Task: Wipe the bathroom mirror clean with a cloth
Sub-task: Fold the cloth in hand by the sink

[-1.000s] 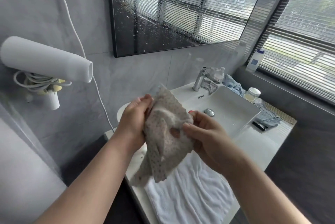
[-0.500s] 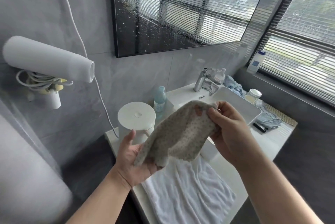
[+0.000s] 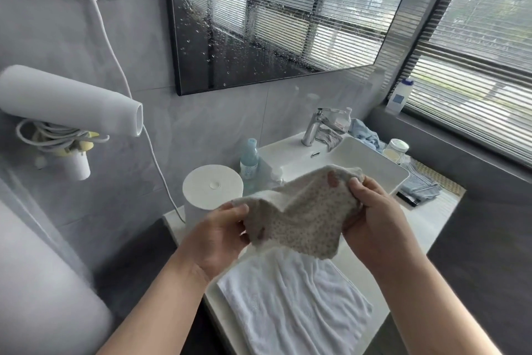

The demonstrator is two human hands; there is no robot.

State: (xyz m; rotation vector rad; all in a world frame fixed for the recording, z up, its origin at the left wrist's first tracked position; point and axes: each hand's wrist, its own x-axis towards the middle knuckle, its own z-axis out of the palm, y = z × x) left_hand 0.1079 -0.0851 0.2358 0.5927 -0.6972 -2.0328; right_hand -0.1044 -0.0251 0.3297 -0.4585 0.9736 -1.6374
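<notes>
Since half a second ago the left hand (image 3: 218, 236) has turned from lying palm-up under the cloth (image 3: 302, 219) to pinching its left corner, and the cloth now stretches wider between the hands. It is beige, dotted and ragged-edged, and hangs above the white towel (image 3: 293, 305) on the desk (image 3: 431, 219), well below the droplet-spattered mirror (image 3: 273, 23). Both grips are narrow: the left pinches one corner, and the right hand (image 3: 371, 219) bunches the opposite top corner.
</notes>
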